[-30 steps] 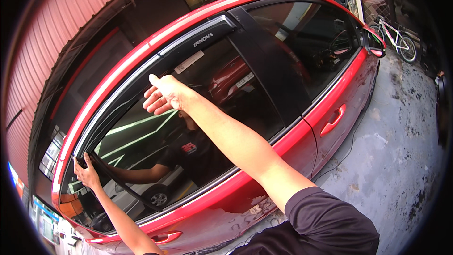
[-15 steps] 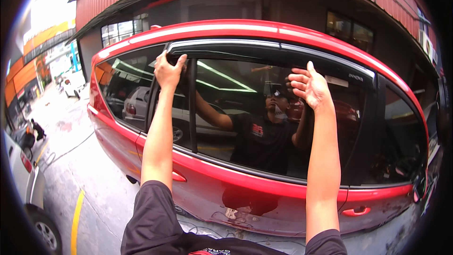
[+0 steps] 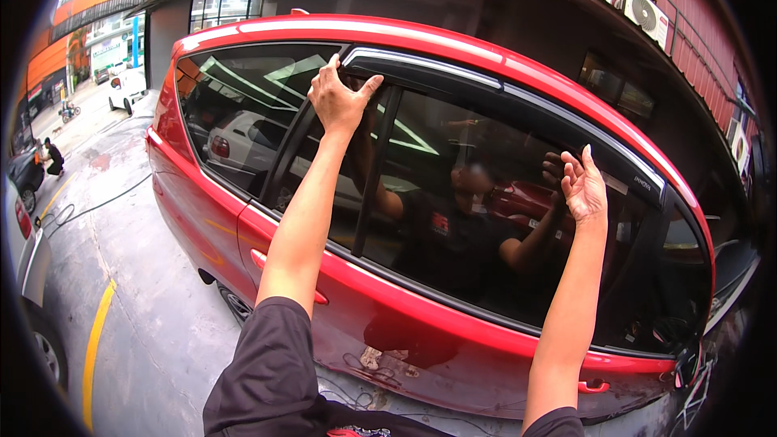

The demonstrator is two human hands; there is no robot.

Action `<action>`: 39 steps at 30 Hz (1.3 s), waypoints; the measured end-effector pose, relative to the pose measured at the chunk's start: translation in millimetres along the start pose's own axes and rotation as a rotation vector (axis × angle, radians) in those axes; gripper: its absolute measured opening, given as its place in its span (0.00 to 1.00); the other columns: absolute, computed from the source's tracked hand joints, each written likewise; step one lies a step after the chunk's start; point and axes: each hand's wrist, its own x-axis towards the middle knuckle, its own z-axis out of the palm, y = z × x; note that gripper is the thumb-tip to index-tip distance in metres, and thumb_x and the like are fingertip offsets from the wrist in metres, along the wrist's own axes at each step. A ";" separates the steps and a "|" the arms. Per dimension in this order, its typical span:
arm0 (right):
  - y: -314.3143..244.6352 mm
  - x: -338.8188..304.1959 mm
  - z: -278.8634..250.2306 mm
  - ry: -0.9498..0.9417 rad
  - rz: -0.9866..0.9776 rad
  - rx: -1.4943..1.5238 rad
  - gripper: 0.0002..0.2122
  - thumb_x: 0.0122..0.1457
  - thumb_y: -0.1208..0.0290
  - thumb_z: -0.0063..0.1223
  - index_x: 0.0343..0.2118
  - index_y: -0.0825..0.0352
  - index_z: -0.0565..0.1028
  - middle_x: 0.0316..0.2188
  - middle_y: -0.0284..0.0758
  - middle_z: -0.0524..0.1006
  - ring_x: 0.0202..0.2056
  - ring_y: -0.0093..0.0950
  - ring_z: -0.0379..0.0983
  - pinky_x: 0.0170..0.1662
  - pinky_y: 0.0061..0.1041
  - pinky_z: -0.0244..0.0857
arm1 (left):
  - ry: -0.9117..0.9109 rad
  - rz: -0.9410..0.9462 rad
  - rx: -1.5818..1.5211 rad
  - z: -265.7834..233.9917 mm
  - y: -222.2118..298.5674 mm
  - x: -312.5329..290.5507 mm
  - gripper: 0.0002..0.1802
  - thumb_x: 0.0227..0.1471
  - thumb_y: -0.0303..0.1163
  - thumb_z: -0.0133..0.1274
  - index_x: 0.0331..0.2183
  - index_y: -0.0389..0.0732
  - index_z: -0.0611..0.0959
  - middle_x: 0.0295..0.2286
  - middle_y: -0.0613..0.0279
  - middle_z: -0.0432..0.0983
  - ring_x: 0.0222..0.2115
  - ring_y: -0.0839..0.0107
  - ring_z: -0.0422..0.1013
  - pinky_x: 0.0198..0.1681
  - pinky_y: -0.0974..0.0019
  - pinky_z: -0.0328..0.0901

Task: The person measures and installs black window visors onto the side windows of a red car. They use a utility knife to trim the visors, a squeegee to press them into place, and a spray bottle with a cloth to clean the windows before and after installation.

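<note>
A long dark window visor (image 3: pixel 453 77) with a chrome strip runs along the top of the side windows of a red car (image 3: pixel 453 356). My left hand (image 3: pixel 344 101) is at the visor's rear end, its fingers up against the frame behind the corner and its thumb below the lower edge, the corner between them. Farther right, my right hand (image 3: pixel 584 186) is raised before the dark glass (image 3: pixel 453 218), palm toward me. Its fingers are apart and loosely bent, with nothing seen in them, and the highest fingertip reaches about the visor's lower edge.
A dark building with a red corrugated upper wall (image 3: pixel 688 65) and air conditioner units (image 3: pixel 643 14) stands close behind the car. At left are a silver car (image 3: pixel 28 243), a yellow floor line (image 3: pixel 99 340) and a black hose (image 3: pixel 97 209). A person (image 3: pixel 53 158) crouches farther off.
My view has turned, so the car now slants down to the right. Both hands appear farther right in the picture; the left stays at the visor's rear end, the right near its lower edge.
</note>
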 end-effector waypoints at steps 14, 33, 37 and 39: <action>-3.5 2.0 -10.6 0.065 -0.021 -0.013 0.21 0.62 0.52 0.61 0.37 0.72 0.78 0.30 0.35 0.82 0.25 0.19 0.80 0.24 0.17 0.77 | 0.055 0.132 0.039 0.5 3.3 2.7 0.53 0.40 0.74 0.61 0.54 0.39 0.78 0.48 0.53 0.75 0.53 0.53 0.68 0.58 0.46 0.58; 8.3 -36.4 11.4 -0.122 -0.168 0.230 0.14 0.68 0.56 0.53 0.35 0.63 0.74 0.30 0.41 0.83 0.26 0.26 0.81 0.27 0.25 0.79 | -0.014 0.108 0.009 -0.7 -28.5 6.8 0.46 0.51 0.71 0.54 0.55 0.41 0.81 0.52 0.50 0.73 0.56 0.49 0.66 0.60 0.47 0.60; 22.3 -123.3 13.5 -0.150 -0.290 0.269 0.16 0.69 0.56 0.49 0.33 0.64 0.75 0.30 0.45 0.83 0.27 0.30 0.83 0.29 0.29 0.80 | 0.102 -0.285 -0.731 -59.2 6.3 -53.8 0.41 0.59 0.56 0.58 0.57 0.29 0.73 0.55 0.49 0.71 0.53 0.56 0.69 0.60 0.54 0.61; 41.1 -169.0 4.0 -0.145 -0.276 0.272 0.16 0.70 0.56 0.48 0.32 0.64 0.76 0.30 0.47 0.83 0.28 0.32 0.84 0.31 0.31 0.80 | 0.148 -0.501 -1.104 -100.4 1.0 -78.0 0.34 0.59 0.50 0.60 0.53 0.30 0.75 0.52 0.51 0.74 0.49 0.58 0.73 0.55 0.57 0.66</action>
